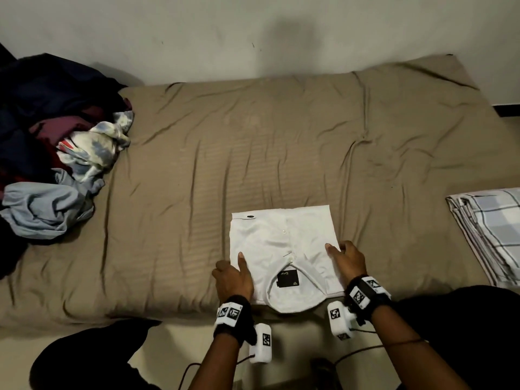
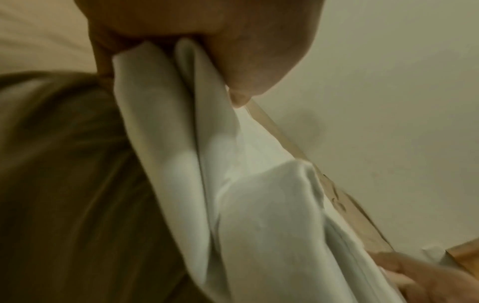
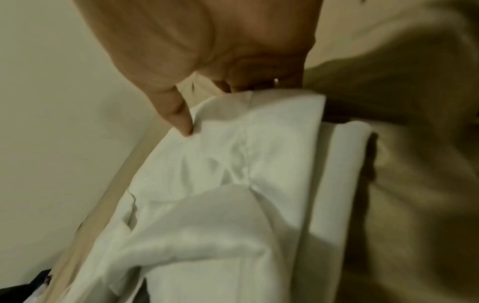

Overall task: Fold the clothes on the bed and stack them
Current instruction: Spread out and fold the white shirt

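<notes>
A white shirt (image 1: 281, 243) lies folded into a rectangle near the front edge of the bed (image 1: 281, 130), collar and black label toward me. My left hand (image 1: 235, 273) pinches the shirt's left edge, thumb on top and the other fingers tucked under. In the left wrist view the thumb (image 2: 246, 61) clamps the doubled white fabric (image 2: 259, 205). My right hand (image 1: 347, 258) grips the right edge the same way. The right wrist view shows the thumb (image 3: 178, 114) pressing down on the shirt (image 3: 220, 174), with the remaining fingers hidden beneath the fold.
A heap of unfolded clothes (image 1: 64, 153), dark, maroon, tie-dye and light blue, covers the bed's left end. A folded plaid cloth (image 1: 489, 229) lies at the right edge. The tan sheet is bare between them. A wall runs behind the bed.
</notes>
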`<control>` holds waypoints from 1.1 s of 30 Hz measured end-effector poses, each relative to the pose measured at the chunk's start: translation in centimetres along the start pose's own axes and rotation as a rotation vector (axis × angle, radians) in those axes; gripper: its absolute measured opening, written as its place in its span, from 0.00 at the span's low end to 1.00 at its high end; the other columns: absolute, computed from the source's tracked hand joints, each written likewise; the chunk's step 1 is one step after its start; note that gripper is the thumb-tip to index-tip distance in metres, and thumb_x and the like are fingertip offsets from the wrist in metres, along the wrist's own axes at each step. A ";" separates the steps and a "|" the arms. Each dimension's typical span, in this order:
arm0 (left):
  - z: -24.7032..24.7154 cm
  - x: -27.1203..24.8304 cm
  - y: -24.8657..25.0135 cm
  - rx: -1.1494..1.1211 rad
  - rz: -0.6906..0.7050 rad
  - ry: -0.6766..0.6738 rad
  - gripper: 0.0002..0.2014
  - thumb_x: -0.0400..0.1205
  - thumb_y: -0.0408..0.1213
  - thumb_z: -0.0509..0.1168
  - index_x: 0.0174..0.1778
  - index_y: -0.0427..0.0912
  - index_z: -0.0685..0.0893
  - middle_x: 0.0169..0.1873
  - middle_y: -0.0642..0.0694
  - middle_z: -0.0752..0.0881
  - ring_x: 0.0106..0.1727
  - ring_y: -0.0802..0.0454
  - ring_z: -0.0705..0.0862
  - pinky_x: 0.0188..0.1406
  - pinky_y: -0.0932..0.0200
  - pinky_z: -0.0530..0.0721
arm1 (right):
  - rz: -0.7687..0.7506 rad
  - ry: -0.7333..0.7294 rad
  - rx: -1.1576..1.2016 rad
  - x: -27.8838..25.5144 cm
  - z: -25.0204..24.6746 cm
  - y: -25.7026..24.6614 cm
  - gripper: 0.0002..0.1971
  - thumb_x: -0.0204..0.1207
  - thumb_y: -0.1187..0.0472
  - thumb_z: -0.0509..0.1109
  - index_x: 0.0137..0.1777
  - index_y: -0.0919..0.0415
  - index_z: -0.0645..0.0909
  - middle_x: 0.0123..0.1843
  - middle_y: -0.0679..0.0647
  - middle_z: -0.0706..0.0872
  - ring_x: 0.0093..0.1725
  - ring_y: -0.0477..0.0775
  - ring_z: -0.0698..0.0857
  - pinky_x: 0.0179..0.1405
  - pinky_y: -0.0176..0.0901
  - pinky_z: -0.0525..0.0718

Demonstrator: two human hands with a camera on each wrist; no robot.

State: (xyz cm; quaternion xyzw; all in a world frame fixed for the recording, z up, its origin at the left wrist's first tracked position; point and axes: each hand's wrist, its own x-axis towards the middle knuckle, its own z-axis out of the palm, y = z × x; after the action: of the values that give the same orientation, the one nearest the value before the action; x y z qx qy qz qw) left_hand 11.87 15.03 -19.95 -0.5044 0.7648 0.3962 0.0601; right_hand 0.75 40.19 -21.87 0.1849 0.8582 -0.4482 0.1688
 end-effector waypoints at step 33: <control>5.4 -10.7 17.5 -0.717 0.329 -0.787 0.16 0.90 0.35 0.61 0.74 0.39 0.81 0.64 0.38 0.89 0.65 0.36 0.88 0.68 0.35 0.83 | 0.004 -0.101 0.836 -1.1 -24.2 -0.6 0.16 0.80 0.76 0.66 0.65 0.67 0.83 0.58 0.65 0.91 0.51 0.63 0.91 0.49 0.50 0.91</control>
State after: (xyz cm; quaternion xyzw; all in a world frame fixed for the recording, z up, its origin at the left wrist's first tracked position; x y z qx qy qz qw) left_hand 1.03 29.51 -8.85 -0.1812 0.5707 0.7942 0.1030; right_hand -1.59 59.82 -7.79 0.2170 0.5927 -0.7659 0.1222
